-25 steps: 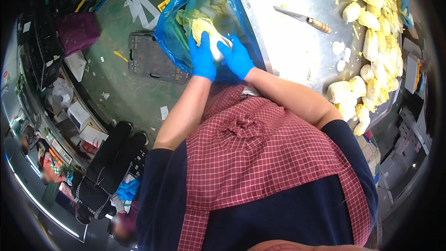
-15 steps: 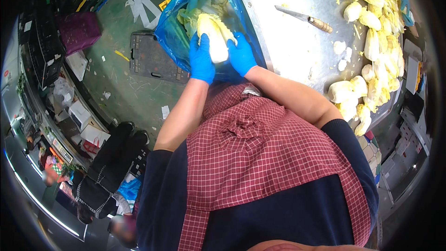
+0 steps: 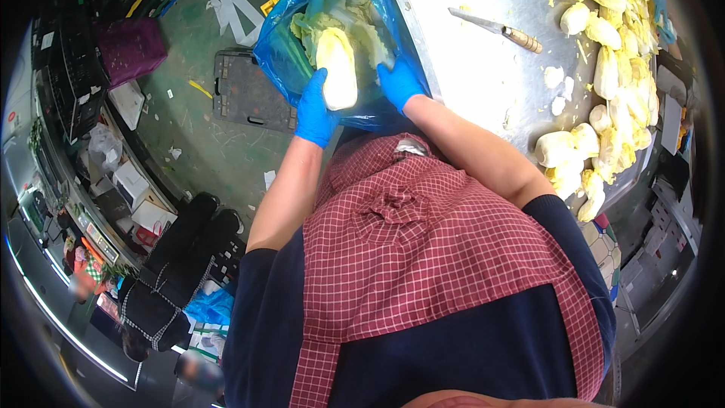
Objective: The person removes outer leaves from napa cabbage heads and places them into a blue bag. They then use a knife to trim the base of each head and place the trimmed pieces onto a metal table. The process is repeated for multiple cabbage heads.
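A pale napa cabbage [image 3: 339,72] is in my left hand [image 3: 316,113], blue-gloved, with the thumb along its side and the fingers beneath, mostly hidden. It is held over the mouth of a blue plastic bag [image 3: 275,57] containing loose green and yellow cabbage leaves [image 3: 361,17]. My right hand [image 3: 400,85], gloved in blue too, is apart from the cabbage at the bag's right side. Its thumb and fingers are spread, close to a loose outer leaf, and nothing shows in its grip.
To the right stands a metal table [image 3: 483,75] bearing a wooden-handled knife [image 3: 498,29] and a long heap of trimmed cabbages [image 3: 608,75]. A dark flat crate [image 3: 245,91] and paper strips [image 3: 232,9] lie on the green floor. Another person [image 3: 170,272] is at lower left.
My right hand has come off the cabbage and moved right and slightly down. The left hand has drawn the cabbage a little left and toward me, now without its loose leaf on the right.
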`<state>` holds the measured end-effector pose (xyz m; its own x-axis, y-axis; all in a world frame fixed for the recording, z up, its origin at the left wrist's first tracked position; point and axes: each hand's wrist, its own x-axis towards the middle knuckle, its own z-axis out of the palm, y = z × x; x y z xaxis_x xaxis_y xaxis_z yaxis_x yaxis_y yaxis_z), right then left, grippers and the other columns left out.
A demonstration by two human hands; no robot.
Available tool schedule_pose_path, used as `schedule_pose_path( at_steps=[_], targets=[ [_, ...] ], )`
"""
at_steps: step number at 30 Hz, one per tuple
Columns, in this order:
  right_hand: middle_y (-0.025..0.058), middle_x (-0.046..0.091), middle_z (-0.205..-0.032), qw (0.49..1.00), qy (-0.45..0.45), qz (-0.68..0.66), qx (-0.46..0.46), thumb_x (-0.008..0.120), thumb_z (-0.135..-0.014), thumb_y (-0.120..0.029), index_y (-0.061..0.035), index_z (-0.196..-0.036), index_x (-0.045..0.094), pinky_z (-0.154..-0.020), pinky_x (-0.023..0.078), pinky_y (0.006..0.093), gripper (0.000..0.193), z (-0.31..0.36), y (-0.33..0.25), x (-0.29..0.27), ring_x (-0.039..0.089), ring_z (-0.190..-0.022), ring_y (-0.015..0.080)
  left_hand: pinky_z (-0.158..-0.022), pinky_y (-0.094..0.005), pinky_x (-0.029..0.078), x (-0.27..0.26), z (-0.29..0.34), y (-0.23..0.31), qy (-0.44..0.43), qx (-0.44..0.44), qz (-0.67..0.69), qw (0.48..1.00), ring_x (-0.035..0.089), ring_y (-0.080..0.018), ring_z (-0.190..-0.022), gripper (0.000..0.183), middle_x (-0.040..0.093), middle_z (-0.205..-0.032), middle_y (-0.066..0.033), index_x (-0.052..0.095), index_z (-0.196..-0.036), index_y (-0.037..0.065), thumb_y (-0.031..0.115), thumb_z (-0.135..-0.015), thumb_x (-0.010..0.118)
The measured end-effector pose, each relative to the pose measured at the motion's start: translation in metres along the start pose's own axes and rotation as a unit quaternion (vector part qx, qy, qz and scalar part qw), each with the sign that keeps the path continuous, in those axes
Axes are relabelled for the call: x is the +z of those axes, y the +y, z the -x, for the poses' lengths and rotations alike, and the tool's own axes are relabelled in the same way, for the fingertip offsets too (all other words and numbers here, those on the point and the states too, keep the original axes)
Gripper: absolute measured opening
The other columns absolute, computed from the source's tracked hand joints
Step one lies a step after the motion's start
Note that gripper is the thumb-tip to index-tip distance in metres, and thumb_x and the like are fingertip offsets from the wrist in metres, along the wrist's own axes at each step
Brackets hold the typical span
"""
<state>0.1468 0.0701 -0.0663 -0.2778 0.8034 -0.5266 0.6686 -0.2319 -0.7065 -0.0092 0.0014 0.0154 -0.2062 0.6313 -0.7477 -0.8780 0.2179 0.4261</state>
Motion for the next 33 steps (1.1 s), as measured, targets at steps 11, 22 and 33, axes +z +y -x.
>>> schedule_pose_path(
  at_steps=[11,22,33],
  targets=[
    [0.0139,0.059,-0.109,0.953,-0.127,-0.272,-0.037,0.062,-0.089,-0.028,0.0047,-0.124,0.043,-0.083,0.047,0.0311,0.051,0.040,-0.059,-0.010,0.056,-0.098,0.0164,-0.095,-0.0327,0.044,0.015,-0.009,-0.021,-0.025,0.095,-0.222,0.970,0.053,-0.0231,-0.112,0.047,0.052,-0.126,-0.0147,0.040,-0.133,-0.003,0.030,-0.100,0.037],
    [0.0127,0.061,-0.102,0.841,-0.197,-0.501,0.056,0.049,-0.094,-0.038,0.0016,-0.119,0.051,-0.075,0.049,0.0336,0.046,0.043,-0.068,-0.018,0.061,-0.086,0.0221,-0.082,-0.0344,0.051,-0.002,-0.039,-0.028,0.074,0.133,-0.246,0.957,0.056,-0.0244,-0.107,0.042,0.056,-0.117,-0.0143,0.044,-0.129,0.002,0.030,-0.098,0.040],
    [0.0308,0.059,-0.093,0.997,-0.025,-0.016,-0.071,0.046,-0.094,-0.033,0.0038,-0.109,0.048,-0.071,0.047,0.0478,0.040,0.045,-0.064,-0.016,0.060,-0.085,0.0446,-0.093,-0.0372,0.043,0.016,-0.030,-0.039,0.030,0.205,-0.364,0.908,0.052,-0.0281,-0.111,0.060,0.050,-0.125,-0.0221,0.037,-0.130,-0.007,0.038,-0.093,0.052]
  ],
)
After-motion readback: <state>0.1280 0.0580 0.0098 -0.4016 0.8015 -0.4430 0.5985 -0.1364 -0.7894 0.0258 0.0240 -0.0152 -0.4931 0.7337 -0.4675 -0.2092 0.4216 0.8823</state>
